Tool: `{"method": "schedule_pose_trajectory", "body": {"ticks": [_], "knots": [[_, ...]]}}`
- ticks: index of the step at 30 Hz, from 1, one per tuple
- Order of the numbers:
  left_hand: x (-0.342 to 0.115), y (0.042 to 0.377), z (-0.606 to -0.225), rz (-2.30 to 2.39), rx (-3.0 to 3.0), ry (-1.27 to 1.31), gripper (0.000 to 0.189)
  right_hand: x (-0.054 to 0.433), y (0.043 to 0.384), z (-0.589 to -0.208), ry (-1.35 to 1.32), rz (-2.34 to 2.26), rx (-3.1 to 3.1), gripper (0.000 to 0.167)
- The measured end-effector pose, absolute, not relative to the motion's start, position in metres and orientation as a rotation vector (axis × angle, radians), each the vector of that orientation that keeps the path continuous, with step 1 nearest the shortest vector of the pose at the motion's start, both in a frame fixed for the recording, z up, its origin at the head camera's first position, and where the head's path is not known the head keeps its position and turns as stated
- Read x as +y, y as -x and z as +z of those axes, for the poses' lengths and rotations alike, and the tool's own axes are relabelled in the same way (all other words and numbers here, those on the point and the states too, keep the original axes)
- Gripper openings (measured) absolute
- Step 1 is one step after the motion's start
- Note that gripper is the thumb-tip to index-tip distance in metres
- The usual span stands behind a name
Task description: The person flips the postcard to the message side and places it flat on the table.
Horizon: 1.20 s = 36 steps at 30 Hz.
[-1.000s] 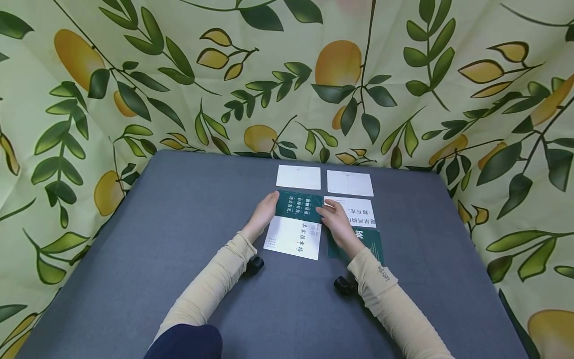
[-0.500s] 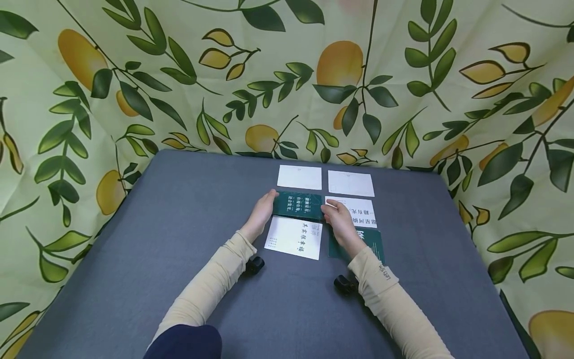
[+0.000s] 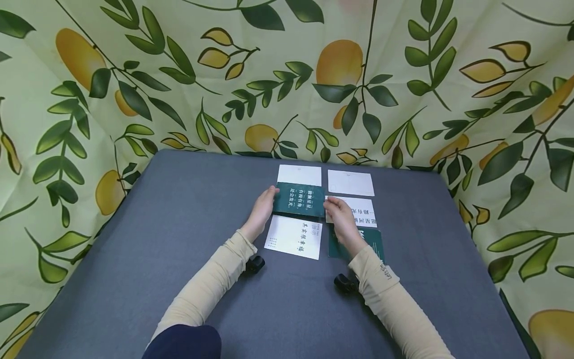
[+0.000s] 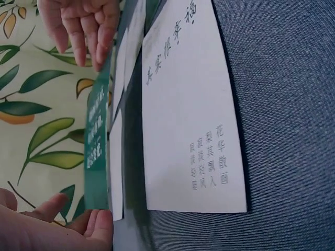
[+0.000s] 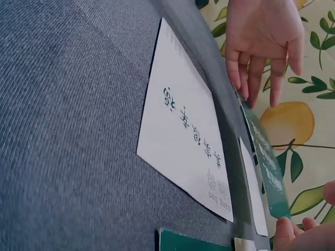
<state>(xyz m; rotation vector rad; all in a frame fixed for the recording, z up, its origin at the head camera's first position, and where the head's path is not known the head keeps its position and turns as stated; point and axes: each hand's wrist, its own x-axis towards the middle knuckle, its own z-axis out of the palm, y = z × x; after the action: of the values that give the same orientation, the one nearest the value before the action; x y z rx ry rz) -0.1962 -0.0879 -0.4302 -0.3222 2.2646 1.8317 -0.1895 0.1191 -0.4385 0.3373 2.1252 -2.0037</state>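
Person at a grey tabletop [image 3: 179,259], both hands on one card. The printed green card [image 3: 299,199] spans the gap between the left hand [image 3: 261,212] at one short end and the right hand [image 3: 343,222] at the other — raised off the tabletop, as the wrist views show. Fingers of both hands mostly straight and set wide, tips against the card's ends; thumbs stand apart from it, so the card is carried between the two hands. White characters run in columns on its upward face. From the head view it overlaps the near edge of the far left blank card [image 3: 299,173]; the far right blank card [image 3: 351,183] lies beside that one, a narrow gap between. Nearer the person, just below the raised card, a white card with brush writing [image 3: 287,238] lies flat. On the right, a white card with large characters [image 3: 365,212] is partly hidden by the right hand, and a second green card [image 3: 369,242] lies under the right wrist — its print mostly covered. Cream sleeves [image 3: 211,284] cover both forearms. Beyond the tabletop hangs a pale cloth [image 3: 278,45] patterned with leaves and orange fruit.
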Motion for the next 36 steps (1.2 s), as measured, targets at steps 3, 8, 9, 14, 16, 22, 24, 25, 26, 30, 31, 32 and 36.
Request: {"method": "schedule_pose_trajectory", "body": {"ticks": [3,8,9,14,16,22,24,25,26,30,31,32,36], "knots": [[-0.0878,0.197,-0.4284,1.857,2.267,0.315,0.055,0.1192,0.1893,-0.437,-0.332,-1.971,2.177,0.049],[-0.0885,0.1979,-0.4256,1.871,2.3,0.284,0.053,0.119,0.1882,-0.4346,-0.333,-1.951,2.229,0.045],[-0.0886,0.198,-0.4249,1.876,2.3,0.28,0.053,0.119,0.1879,-0.4344,-0.331,-1.95,2.239,0.045],[-0.0889,0.1972,-0.4217,1.912,2.3,0.256,0.052,0.1186,0.1859,-0.433,-0.307,-1.957,2.275,0.045],[-0.0886,0.197,-0.4211,1.92,2.307,0.25,0.051,0.1187,0.1852,-0.4327,-0.29,-1.969,2.283,0.045],[-0.0873,0.1969,-0.4216,1.93,2.319,0.252,0.051,0.1204,0.1846,-0.4337,-0.253,-1.972,2.331,0.048],[-0.0864,0.1974,-0.422,1.942,2.318,0.251,0.05,0.1212,0.1847,-0.4344,-0.247,-1.975,2.337,0.05],[-0.0859,0.1977,-0.4222,1.948,2.319,0.25,0.05,0.1216,0.1847,-0.4344,-0.245,-1.974,2.339,0.051],[-0.0854,0.1981,-0.4224,1.954,2.319,0.25,0.049,0.1219,0.1848,-0.4347,-0.239,-1.973,2.341,0.051],[-0.0845,0.1997,-0.4235,1.971,2.323,0.253,0.049,0.1225,0.1848,-0.4349,-0.232,-1.975,2.34,0.05],[-0.0846,0.1998,-0.4237,1.976,2.324,0.251,0.049,0.1224,0.1851,-0.4353,-0.232,-1.975,2.341,0.049],[-0.0847,0.2,-0.4239,1.98,2.326,0.248,0.049,0.1223,0.1852,-0.4356,-0.233,-1.976,2.34,0.048],[-0.085,0.1995,-0.4237,2.001,2.327,0.227,0.051,0.1222,0.1861,-0.4369,-0.231,-1.992,2.335,0.045]]}}
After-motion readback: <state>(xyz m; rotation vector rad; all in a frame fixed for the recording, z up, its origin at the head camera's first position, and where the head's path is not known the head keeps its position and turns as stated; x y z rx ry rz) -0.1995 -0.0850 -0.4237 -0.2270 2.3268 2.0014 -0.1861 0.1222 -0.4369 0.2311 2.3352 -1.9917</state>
